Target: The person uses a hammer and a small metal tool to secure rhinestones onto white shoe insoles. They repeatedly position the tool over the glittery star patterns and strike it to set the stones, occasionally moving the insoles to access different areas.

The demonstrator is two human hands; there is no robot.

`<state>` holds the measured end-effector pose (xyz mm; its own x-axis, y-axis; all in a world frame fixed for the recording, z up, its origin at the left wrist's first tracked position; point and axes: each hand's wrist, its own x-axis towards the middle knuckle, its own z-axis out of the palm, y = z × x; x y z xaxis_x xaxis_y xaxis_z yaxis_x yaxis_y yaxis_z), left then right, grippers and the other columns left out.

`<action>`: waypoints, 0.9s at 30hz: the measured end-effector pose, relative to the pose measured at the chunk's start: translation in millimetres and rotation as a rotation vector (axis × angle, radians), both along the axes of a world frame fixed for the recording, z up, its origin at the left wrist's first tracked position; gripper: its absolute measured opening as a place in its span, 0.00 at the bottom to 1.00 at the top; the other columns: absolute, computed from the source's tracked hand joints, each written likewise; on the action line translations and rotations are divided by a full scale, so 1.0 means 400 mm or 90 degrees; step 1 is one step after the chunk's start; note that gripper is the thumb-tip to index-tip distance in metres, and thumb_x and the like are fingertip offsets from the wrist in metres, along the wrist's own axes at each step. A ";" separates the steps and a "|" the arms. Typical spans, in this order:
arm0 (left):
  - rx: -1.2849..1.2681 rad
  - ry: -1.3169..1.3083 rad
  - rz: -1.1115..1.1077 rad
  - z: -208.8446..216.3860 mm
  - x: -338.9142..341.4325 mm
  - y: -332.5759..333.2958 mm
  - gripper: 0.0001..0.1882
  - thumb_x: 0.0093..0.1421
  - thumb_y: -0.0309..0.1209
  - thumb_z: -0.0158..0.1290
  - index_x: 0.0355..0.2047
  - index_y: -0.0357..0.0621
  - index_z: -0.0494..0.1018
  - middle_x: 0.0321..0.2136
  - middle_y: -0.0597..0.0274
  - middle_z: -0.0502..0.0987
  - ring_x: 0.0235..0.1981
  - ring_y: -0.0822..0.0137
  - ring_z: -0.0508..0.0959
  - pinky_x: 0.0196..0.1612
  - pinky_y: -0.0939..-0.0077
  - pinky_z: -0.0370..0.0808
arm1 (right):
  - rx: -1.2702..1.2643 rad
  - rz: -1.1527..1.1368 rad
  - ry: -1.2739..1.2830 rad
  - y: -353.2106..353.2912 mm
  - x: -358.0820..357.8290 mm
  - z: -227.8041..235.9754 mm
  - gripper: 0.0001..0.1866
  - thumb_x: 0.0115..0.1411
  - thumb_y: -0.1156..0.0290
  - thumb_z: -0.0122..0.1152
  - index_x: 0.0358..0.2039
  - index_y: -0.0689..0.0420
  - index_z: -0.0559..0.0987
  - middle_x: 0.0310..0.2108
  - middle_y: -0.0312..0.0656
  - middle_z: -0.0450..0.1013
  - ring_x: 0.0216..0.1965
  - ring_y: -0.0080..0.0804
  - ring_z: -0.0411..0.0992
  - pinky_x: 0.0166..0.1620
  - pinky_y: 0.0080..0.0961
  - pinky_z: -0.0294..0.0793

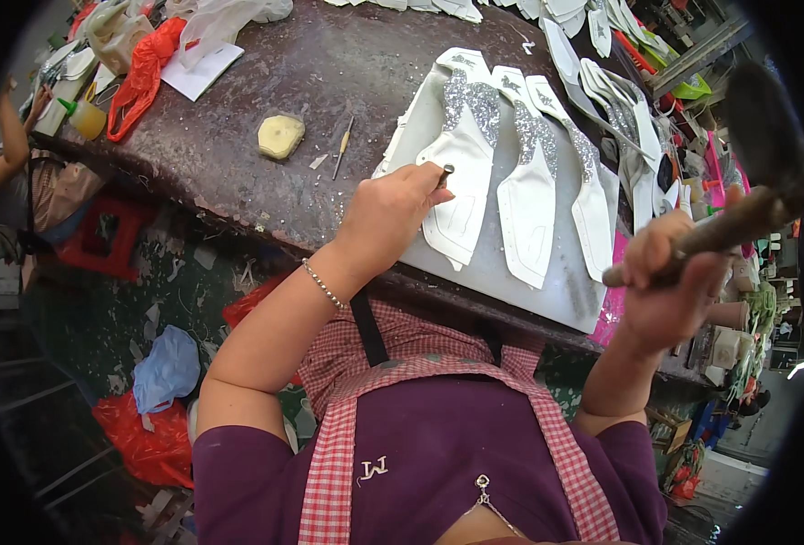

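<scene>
My left hand [386, 218], with a beaded bracelet on its wrist, is closed around a short metal punch [447, 170], only its top end showing. It rests over the leftmost of three white shoe-upper pieces [466, 195] with silver glitter sections. Whether the punch tip touches the piece is hidden by the hand. Beside it lie the middle piece [526, 213] and the right piece [591, 218], all on a pale flat board [547, 300]. My right hand [661, 282] grips the wooden handle of a hammer [738, 222], its dark head raised at the right.
A yellowish block [280, 136] and a thin awl-like tool [343, 145] lie on the dark table [202, 173]. More cut pieces [638, 136] are heaped at the right. At the left are a red bag [148, 77], a yellow bottle [87, 118] and another person's arm [9, 136].
</scene>
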<state>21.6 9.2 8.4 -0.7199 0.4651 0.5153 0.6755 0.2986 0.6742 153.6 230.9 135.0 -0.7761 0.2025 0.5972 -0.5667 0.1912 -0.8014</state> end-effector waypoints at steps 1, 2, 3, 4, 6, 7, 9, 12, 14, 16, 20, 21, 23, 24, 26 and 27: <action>0.000 0.011 -0.010 0.000 -0.003 0.002 0.11 0.60 0.33 0.59 0.32 0.39 0.71 0.25 0.50 0.77 0.27 0.47 0.78 0.28 0.61 0.73 | 0.170 -0.036 -0.101 -0.006 -0.011 -0.002 0.21 0.68 0.67 0.51 0.57 0.65 0.70 0.28 0.41 0.71 0.19 0.19 0.61 0.21 0.15 0.60; -0.001 0.023 -0.021 0.001 -0.004 0.004 0.11 0.60 0.33 0.59 0.31 0.39 0.71 0.26 0.49 0.77 0.27 0.46 0.78 0.28 0.60 0.73 | 0.377 -0.074 -0.187 -0.014 -0.018 -0.005 0.21 0.67 0.71 0.54 0.58 0.64 0.71 0.32 0.43 0.76 0.20 0.19 0.61 0.24 0.15 0.60; -0.013 0.022 -0.012 0.002 -0.003 0.002 0.10 0.61 0.32 0.58 0.32 0.39 0.71 0.26 0.49 0.77 0.27 0.46 0.78 0.28 0.60 0.73 | 0.578 -0.088 -0.241 -0.022 -0.030 -0.008 0.22 0.65 0.75 0.56 0.59 0.62 0.72 0.37 0.45 0.80 0.22 0.18 0.61 0.28 0.14 0.60; -0.026 0.021 -0.003 0.004 -0.001 -0.002 0.09 0.62 0.31 0.58 0.32 0.39 0.70 0.26 0.48 0.77 0.27 0.46 0.78 0.28 0.60 0.73 | 0.581 -0.129 -0.258 -0.026 -0.027 0.016 0.21 0.62 0.76 0.59 0.57 0.63 0.74 0.31 0.42 0.79 0.23 0.21 0.66 0.30 0.19 0.65; -0.057 -0.035 0.054 -0.009 0.003 -0.007 0.08 0.64 0.30 0.55 0.34 0.39 0.70 0.25 0.49 0.78 0.27 0.48 0.80 0.28 0.61 0.75 | 0.507 -0.167 -0.290 -0.022 -0.017 0.019 0.21 0.60 0.77 0.62 0.55 0.63 0.76 0.26 0.38 0.77 0.24 0.22 0.69 0.31 0.23 0.70; -0.002 -0.074 0.060 -0.021 0.004 -0.006 0.08 0.65 0.30 0.55 0.34 0.39 0.70 0.25 0.50 0.78 0.27 0.50 0.81 0.28 0.61 0.75 | 0.429 -0.163 -0.304 -0.009 -0.005 0.002 0.22 0.60 0.76 0.62 0.56 0.63 0.75 0.25 0.37 0.75 0.24 0.20 0.67 0.31 0.21 0.68; 0.107 -0.153 0.070 -0.036 0.006 -0.001 0.09 0.66 0.32 0.54 0.35 0.39 0.70 0.25 0.52 0.79 0.27 0.53 0.82 0.28 0.63 0.76 | 0.326 -0.165 -0.335 0.011 0.018 -0.023 0.23 0.61 0.75 0.62 0.57 0.62 0.75 0.25 0.34 0.73 0.25 0.17 0.65 0.30 0.18 0.66; 0.043 -0.131 0.067 -0.017 0.029 -0.014 0.10 0.66 0.33 0.54 0.36 0.39 0.72 0.25 0.53 0.80 0.28 0.57 0.83 0.29 0.66 0.76 | 0.262 -0.176 -0.374 0.026 0.047 -0.043 0.23 0.62 0.74 0.61 0.59 0.62 0.74 0.26 0.31 0.71 0.26 0.14 0.62 0.30 0.14 0.62; 0.016 -0.117 0.059 -0.014 0.030 -0.020 0.10 0.66 0.34 0.54 0.37 0.38 0.73 0.25 0.52 0.80 0.27 0.57 0.83 0.29 0.67 0.76 | 0.238 -0.170 -0.378 0.031 0.060 -0.050 0.23 0.64 0.73 0.60 0.59 0.62 0.73 0.28 0.31 0.71 0.27 0.13 0.61 0.31 0.12 0.60; 0.008 -0.116 0.056 -0.015 0.034 -0.022 0.10 0.66 0.34 0.55 0.37 0.38 0.74 0.25 0.52 0.80 0.26 0.57 0.83 0.29 0.68 0.76 | 0.211 -0.160 -0.359 0.031 0.062 -0.056 0.24 0.64 0.73 0.61 0.59 0.63 0.73 0.29 0.31 0.71 0.28 0.13 0.61 0.31 0.11 0.60; 0.016 -0.142 0.043 -0.007 0.032 -0.026 0.09 0.64 0.33 0.56 0.36 0.38 0.74 0.25 0.52 0.80 0.26 0.56 0.82 0.30 0.68 0.75 | 0.168 -0.134 -0.338 0.033 0.056 -0.048 0.24 0.66 0.71 0.59 0.60 0.65 0.71 0.27 0.33 0.70 0.25 0.13 0.62 0.30 0.11 0.59; 0.014 -0.152 0.036 -0.007 0.031 -0.028 0.09 0.64 0.32 0.56 0.36 0.38 0.74 0.25 0.52 0.80 0.26 0.56 0.82 0.30 0.68 0.75 | 0.138 -0.124 -0.292 0.032 0.055 -0.037 0.24 0.66 0.70 0.57 0.61 0.65 0.70 0.26 0.34 0.70 0.23 0.14 0.62 0.28 0.11 0.60; 0.014 -0.144 0.025 -0.011 0.027 -0.030 0.08 0.63 0.31 0.56 0.36 0.38 0.74 0.26 0.51 0.80 0.26 0.54 0.81 0.30 0.67 0.75 | 0.078 -0.102 -0.201 0.027 0.055 0.001 0.25 0.68 0.68 0.54 0.62 0.65 0.68 0.25 0.37 0.71 0.20 0.15 0.62 0.24 0.12 0.60; 0.013 -0.140 0.016 -0.012 0.027 -0.030 0.08 0.63 0.31 0.57 0.35 0.39 0.74 0.26 0.51 0.80 0.26 0.53 0.81 0.30 0.67 0.75 | 0.002 -0.068 -0.111 0.015 0.053 0.021 0.26 0.69 0.66 0.50 0.64 0.66 0.64 0.24 0.41 0.71 0.16 0.16 0.62 0.18 0.15 0.60; -0.014 -0.100 0.007 -0.006 0.034 -0.021 0.07 0.62 0.30 0.57 0.35 0.38 0.74 0.27 0.49 0.79 0.26 0.50 0.80 0.29 0.65 0.75 | -0.090 0.076 0.054 -0.012 0.022 0.031 0.27 0.69 0.66 0.51 0.65 0.64 0.62 0.26 0.45 0.73 0.15 0.18 0.62 0.17 0.17 0.61; -0.026 -0.078 -0.001 0.000 0.038 -0.016 0.07 0.62 0.29 0.57 0.35 0.38 0.74 0.27 0.48 0.79 0.27 0.48 0.80 0.29 0.64 0.75 | 0.003 0.050 0.065 -0.002 0.024 0.006 0.26 0.67 0.68 0.53 0.64 0.62 0.64 0.28 0.47 0.75 0.16 0.20 0.63 0.19 0.18 0.63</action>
<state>36.7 3.0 8.5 -0.7760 0.4849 0.4034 0.5887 0.3271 0.7392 163.3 230.1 137.5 -0.7250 0.1400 0.6744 -0.6583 0.1471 -0.7383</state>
